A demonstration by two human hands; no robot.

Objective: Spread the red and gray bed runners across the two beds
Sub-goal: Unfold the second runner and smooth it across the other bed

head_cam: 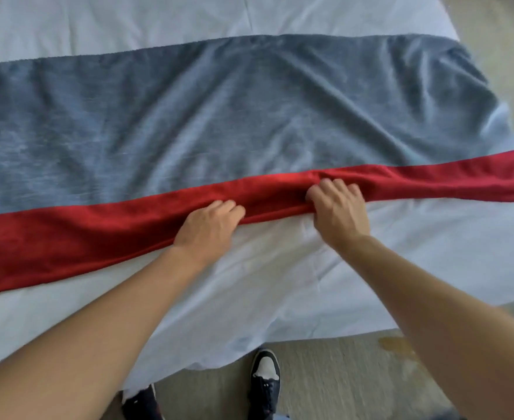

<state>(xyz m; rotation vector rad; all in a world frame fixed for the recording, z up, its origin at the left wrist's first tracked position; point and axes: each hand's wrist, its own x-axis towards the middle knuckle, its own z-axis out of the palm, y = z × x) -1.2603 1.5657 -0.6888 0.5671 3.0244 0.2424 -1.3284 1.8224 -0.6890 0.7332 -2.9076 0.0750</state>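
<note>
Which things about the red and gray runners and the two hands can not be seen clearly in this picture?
Head view only:
- Left fingers: tips curl into the red runner; grip unclear.
- Right hand: fingertips hidden in a bunched fold.
- Gray runner: left end cut by the frame edge.
- Second bed: out of frame.

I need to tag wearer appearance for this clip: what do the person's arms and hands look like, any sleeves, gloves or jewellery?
Both arms are bare as far as the picture shows: no sleeves in view. The left hand and right hand wear no gloves, and no rings, watch or wristband show. Fingers are uncovered.
</note>
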